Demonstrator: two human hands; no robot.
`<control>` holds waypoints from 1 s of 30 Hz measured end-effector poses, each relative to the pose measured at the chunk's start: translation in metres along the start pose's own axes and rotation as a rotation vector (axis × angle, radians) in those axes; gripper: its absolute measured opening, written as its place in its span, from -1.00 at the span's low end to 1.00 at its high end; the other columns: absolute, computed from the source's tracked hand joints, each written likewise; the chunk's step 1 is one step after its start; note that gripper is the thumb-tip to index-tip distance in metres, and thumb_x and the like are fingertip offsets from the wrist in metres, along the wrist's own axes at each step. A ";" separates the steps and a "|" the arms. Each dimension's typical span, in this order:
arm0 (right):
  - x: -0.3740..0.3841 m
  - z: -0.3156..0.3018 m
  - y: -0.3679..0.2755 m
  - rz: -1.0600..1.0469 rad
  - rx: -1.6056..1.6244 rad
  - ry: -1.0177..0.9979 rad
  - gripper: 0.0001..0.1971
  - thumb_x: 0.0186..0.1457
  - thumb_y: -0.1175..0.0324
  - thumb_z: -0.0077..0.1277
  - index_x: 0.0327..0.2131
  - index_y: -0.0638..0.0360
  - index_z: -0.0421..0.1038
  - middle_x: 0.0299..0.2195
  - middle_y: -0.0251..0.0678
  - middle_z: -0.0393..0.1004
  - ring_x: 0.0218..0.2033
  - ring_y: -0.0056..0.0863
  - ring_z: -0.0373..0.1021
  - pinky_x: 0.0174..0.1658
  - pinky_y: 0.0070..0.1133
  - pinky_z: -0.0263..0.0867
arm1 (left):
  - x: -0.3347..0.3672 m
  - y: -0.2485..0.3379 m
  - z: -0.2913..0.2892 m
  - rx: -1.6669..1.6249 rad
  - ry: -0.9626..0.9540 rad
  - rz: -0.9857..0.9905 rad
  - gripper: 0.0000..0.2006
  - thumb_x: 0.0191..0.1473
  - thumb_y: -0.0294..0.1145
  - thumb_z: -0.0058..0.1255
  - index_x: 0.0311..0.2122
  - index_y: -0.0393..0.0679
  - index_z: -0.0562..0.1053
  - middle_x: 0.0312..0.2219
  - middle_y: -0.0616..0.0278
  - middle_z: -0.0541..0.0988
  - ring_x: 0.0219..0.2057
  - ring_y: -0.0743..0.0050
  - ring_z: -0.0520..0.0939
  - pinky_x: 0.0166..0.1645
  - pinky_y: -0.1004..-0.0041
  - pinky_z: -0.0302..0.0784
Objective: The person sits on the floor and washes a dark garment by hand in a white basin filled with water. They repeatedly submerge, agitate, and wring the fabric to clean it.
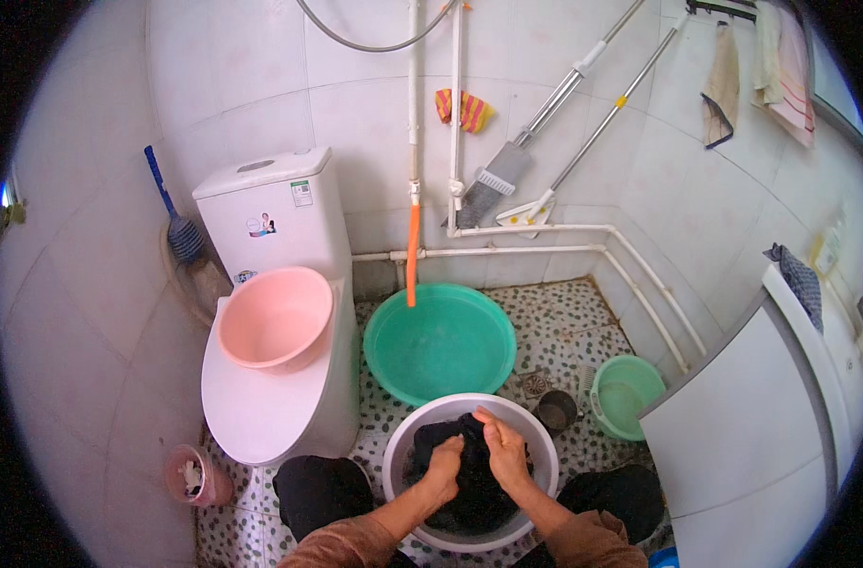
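Head cam view, looking straight down at the wash job: both hands are in a pale grey-white basin point(392, 464) on the pebble-patterned floor point(569, 327), and they've got hold of some black cloth point(479, 506). Left hand point(444, 462) is curled closed on the fabric, right hand point(504, 449) is pinching a bunched bit that's pulled up next to it, with the thumb side up. The two hands are really close together, near the middle of the basin. Rest of the cloth is heaped down in the basin below them; it's so dark I can't make out what kind of garment it is.

Just past that basin sits a big green basin point(493, 324) with an orange hose point(413, 256) hanging down at its far edge. Off to the right there's a dark cup point(555, 410) on the floor, then a smaller light green tub point(630, 369) just beside it. Over on the left, a pink basin point(275, 314) is parked on the closed lid of the white toilet point(261, 412), and a little pink bin point(219, 486) stands on the floor by the wall.
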State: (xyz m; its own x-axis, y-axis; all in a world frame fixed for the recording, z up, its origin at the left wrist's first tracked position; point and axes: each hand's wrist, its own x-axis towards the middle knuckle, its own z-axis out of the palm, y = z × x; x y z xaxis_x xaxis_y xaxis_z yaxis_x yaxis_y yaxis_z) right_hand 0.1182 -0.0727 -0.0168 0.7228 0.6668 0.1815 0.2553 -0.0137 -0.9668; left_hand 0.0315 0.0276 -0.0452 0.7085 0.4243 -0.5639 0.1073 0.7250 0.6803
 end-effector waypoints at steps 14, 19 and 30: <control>0.085 0.032 -0.057 -0.277 0.685 0.200 -0.42 0.39 -0.04 -0.31 -0.11 0.34 0.51 -0.06 -0.03 0.54 -0.06 -0.25 0.46 -0.02 -0.36 0.32 | -0.018 -0.006 0.010 0.088 -0.434 -0.071 -0.61 0.28 -0.36 -0.03 0.18 -0.19 0.37 0.07 0.31 0.51 0.07 0.50 0.44 0.14 0.49 0.27; 0.084 0.039 -0.065 -0.373 0.322 0.039 -0.44 0.39 0.03 -0.27 -0.24 0.38 0.57 -0.19 -0.05 0.60 -0.23 -0.33 0.48 -0.14 -0.43 0.33 | -0.008 0.001 -0.006 0.038 -0.281 -0.144 -0.56 0.27 -0.37 0.00 0.23 -0.20 0.33 0.01 0.36 0.52 0.00 0.55 0.40 0.08 0.54 0.22; 0.079 0.042 -0.062 -0.009 1.361 -0.222 -0.36 0.36 -0.12 -0.34 -0.16 0.30 0.55 -0.13 -0.05 0.58 -0.18 -0.25 0.45 -0.07 -0.34 0.30 | 0.012 -0.003 -0.009 0.079 -0.254 -0.106 -0.80 0.20 -0.36 -0.01 -0.09 -0.10 0.53 -0.23 0.36 0.62 -0.27 0.54 0.53 -0.16 0.50 0.36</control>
State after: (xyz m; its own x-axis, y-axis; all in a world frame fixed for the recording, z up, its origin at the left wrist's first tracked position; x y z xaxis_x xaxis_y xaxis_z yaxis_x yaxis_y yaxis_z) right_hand 0.1329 0.0121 0.0504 0.5753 0.7682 0.2809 -0.6569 0.6385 -0.4010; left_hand 0.0335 0.0354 -0.0581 0.8411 0.1917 -0.5058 0.2375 0.7093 0.6637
